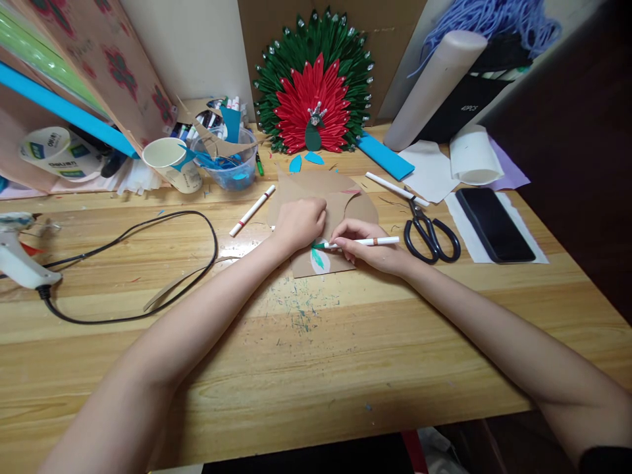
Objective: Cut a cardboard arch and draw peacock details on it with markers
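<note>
Colouring a small white leaf shape on brown cardboard, mid-table.

Wooden table [345, 355] carries the cardboard sheet [340, 197] at centre; my left hand [299, 224] lies curled on it, pressing it flat. My right hand [372, 247], fingers pinched round a white marker [365, 241], holds its green tip at the leaf shape [318, 257] near the sheet's near edge. Scissors [429, 234] lie just right. Judged: colouring partly done; next strokes need the sheet pinned and short, controlled tip travel.
</note>
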`<state>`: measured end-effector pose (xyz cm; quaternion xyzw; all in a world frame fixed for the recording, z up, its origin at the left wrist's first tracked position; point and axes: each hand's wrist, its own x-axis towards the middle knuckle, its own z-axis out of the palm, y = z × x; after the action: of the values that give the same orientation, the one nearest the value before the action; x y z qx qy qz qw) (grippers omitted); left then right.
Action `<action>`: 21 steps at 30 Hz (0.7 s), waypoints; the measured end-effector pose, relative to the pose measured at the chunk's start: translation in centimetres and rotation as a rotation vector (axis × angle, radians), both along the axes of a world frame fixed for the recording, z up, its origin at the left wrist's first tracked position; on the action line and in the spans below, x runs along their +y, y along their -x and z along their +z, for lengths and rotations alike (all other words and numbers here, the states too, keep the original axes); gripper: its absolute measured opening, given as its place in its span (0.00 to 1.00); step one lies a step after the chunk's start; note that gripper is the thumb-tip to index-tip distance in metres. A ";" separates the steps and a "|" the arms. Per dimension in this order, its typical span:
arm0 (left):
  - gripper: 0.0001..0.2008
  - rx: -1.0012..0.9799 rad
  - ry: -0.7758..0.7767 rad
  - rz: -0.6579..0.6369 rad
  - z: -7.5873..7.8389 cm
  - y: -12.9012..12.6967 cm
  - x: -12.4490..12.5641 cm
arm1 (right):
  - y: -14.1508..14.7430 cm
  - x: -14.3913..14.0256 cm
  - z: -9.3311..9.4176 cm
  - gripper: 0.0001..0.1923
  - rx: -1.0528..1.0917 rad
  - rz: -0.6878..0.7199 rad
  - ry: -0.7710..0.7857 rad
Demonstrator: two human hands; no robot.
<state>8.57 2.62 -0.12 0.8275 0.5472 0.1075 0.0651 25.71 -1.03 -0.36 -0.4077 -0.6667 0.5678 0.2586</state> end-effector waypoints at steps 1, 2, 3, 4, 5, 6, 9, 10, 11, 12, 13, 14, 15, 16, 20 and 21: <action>0.14 0.000 0.002 0.000 0.0 0.0 0.0 | 0.0 0.0 0.0 0.11 0.003 -0.013 -0.012; 0.14 -0.002 0.003 0.000 0.0 0.0 0.0 | 0.0 0.0 -0.1 0.11 0.010 -0.025 -0.025; 0.14 -0.004 0.003 -0.001 0.0 0.0 0.0 | 0.0 0.0 -0.1 0.11 0.020 -0.035 -0.035; 0.15 -0.006 0.003 -0.002 0.0 0.0 0.0 | 0.0 0.1 -0.2 0.11 0.028 -0.041 -0.042; 0.15 -0.008 0.003 -0.003 0.0 0.0 -0.1 | 0.0 0.1 -0.2 0.11 0.031 -0.040 -0.043; 0.15 -0.010 0.003 -0.004 0.0 0.0 -0.1 | 0.0 0.1 -0.1 0.10 0.027 -0.034 -0.038; 0.15 -0.022 0.005 -0.006 0.0 0.0 -0.1 | 0.0 0.0 0.0 0.10 0.005 -0.016 -0.030; 0.15 -0.025 0.004 -0.007 0.0 0.0 -0.1 | 0.0 0.0 0.0 0.10 0.003 -0.018 -0.034; 0.15 -0.026 0.003 -0.007 -0.1 0.0 -0.1 | 0.0 0.0 0.1 0.10 0.006 -0.024 -0.041; 0.15 -0.025 0.002 -0.005 -0.1 0.0 -0.1 | 0.0 0.1 0.0 0.10 0.010 -0.032 -0.048; 0.15 -0.021 0.001 -0.003 -0.1 0.0 -0.1 | 0.0 0.1 0.0 0.10 0.014 -0.039 -0.054; 0.15 -0.016 0.000 0.000 -0.1 0.0 -0.1 | 0.0 0.1 -0.1 0.10 0.020 -0.045 -0.056; 0.15 -0.011 -0.001 0.001 -0.1 0.0 -0.1 | 0.0 0.1 -0.2 0.11 0.027 -0.050 -0.056; 0.15 -0.009 -0.002 0.001 -0.1 0.0 -0.1 | 0.0 0.2 -0.3 0.11 0.033 -0.052 -0.055; 0.15 -0.008 0.003 -0.002 0.0 0.0 -0.1 | 0.0 0.3 -0.5 0.11 0.055 -0.059 -0.054; 0.15 -0.008 0.005 -0.002 0.0 0.0 -0.1 | 0.0 0.2 -0.5 0.11 0.049 -0.060 -0.054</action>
<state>8.55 2.54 -0.15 0.8275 0.5463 0.1095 0.0696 25.69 -0.80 -0.81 -0.4064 -0.6627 0.5513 0.3028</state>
